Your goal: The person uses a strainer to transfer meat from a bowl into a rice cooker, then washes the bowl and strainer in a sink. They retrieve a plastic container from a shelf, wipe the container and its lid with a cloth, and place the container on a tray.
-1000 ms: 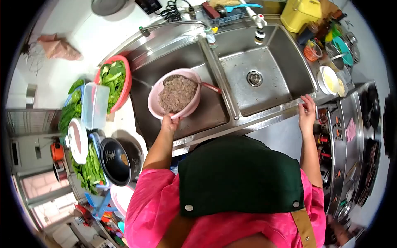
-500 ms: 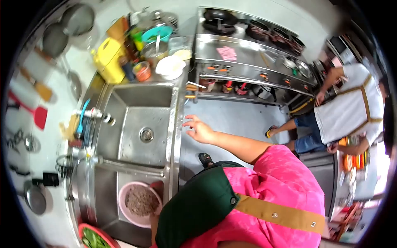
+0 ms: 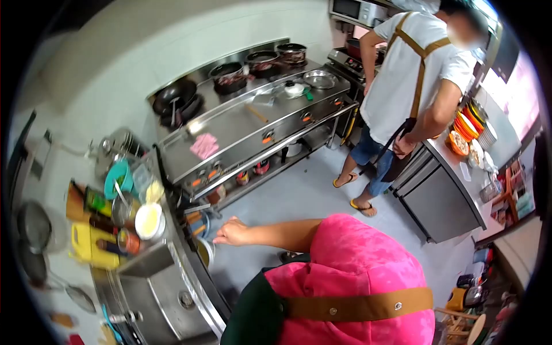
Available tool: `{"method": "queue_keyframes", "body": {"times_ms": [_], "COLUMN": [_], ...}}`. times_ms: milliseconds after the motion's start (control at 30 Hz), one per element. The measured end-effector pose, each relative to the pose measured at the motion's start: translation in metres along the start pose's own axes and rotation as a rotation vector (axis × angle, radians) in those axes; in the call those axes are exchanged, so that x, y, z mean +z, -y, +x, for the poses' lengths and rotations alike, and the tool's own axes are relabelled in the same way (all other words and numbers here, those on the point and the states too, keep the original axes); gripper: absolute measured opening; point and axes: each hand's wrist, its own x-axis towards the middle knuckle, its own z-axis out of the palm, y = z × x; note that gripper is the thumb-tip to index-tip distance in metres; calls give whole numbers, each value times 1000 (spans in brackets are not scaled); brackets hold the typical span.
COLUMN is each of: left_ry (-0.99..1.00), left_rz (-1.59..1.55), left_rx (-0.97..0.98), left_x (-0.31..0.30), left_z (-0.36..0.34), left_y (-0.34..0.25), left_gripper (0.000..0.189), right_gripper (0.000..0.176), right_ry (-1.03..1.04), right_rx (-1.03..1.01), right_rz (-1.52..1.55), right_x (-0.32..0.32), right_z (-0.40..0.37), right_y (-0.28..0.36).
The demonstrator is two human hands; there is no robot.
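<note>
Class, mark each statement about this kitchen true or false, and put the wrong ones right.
1. A pink cloth lies on the stove. True.
2. The right hand grips a ladle. False: no ladle or other object shows in it.
3. The yellow container is next to the sink. True.
4. The white bowl is turned upside down. False: it is upright, with something pale yellow inside.
5. The co-worker wears a black shirt. False: the shirt is white, with brown straps over it.
</note>
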Motion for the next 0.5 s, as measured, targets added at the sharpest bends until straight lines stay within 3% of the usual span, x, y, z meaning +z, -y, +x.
{"method": "queue_keyframes", "body": {"times_ms": [100,167,200,267,300,333,367,400,433,500], "left_ry": [-125,-185,-198,-172,-252,-214,-160,-158,-4,126], "left_rz": [-68,-113,-173,-416,437,391,380,382,140,61], "left_rx": [155,212,232,232,444,485,409,637,510,426], "left_x": [41,57,63,80,68,82,103,120,130,144], "left_z": [12,20,27,35,36,40,30,10,16,13], "left_y": [-46,-66,-71,-84,-95,-85,-100,-121,-115,-125], "left_gripper": [25,25,26,26,39,46,51,51,53,47], "right_gripper": [23,16,17,30,33,30,27,24,23,25], "right_ry": [-69,-47,-115,-194,-117,-239,-413,-402,-347,-267], "right_rx": [91,393,390,449,533,588,432,393,540,584], "right_rz": [-46,-67,-18,47,17,109,-20,40,140,198], "right_x": [-32,-47,-46,-69,-76,-72,-57,-64,-76,-70], "right_z": [0,-4,-9,-33,-39,-46,-53,-60,-61,-69], "right_y": [-72,-112,-143,-176,-194,-214,-245,-255,-248,-268]}}
